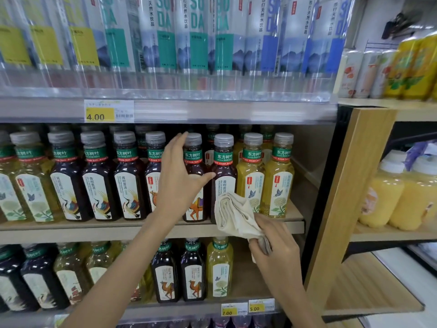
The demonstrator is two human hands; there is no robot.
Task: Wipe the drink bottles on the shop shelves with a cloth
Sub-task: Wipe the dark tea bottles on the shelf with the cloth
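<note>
A row of tea bottles with grey caps and green neck bands stands on the middle shelf [151, 229]. My left hand [179, 176] is spread open in front of a dark bottle with a camel label [195, 185], its fingers at the bottle's neck and its thumb across the body; I cannot tell whether it touches. My right hand [274, 247] grips a folded beige cloth [236, 214]. The cloth's top rests against the lower part of the neighbouring dark bottle [224, 166], beside two yellow bottles [264, 176].
Tall soda water bottles [196, 34] fill the shelf above, behind a price strip with a 4.00 tag [108, 111]. More tea bottles [191, 271] stand on the shelf below. A wooden rack [354, 185] at the right carries cans and yellow juice bottles [397, 192].
</note>
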